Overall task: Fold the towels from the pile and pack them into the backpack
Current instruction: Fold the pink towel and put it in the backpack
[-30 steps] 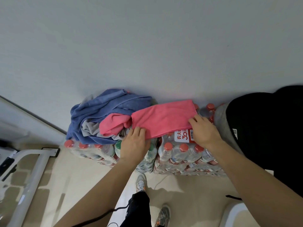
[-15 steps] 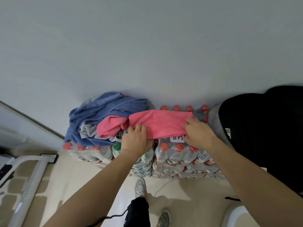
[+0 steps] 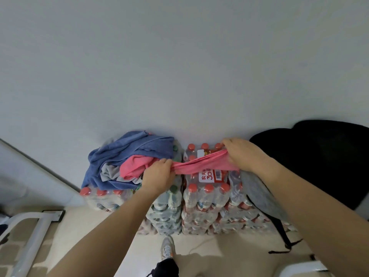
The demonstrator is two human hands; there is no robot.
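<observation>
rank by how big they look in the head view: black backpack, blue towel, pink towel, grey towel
1. black backpack, largest, even though the frame edge cuts it off
2. blue towel
3. pink towel, pulled into a bunched strip, so its true size is unsure
4. grey towel, mostly buried in the pile

Both arms bare, reaching forward and down, forearms converging toward centre. Left hand (image 3: 159, 174): back of hand up, fingers curled, gripping one bunched end of the pink towel (image 3: 199, 164). Right hand (image 3: 242, 154): set further forward than the left, knuckles up, fingers curled over the towel's other end. Hands apart, fabric taut between them. One foot visible below, between the forearms.
</observation>
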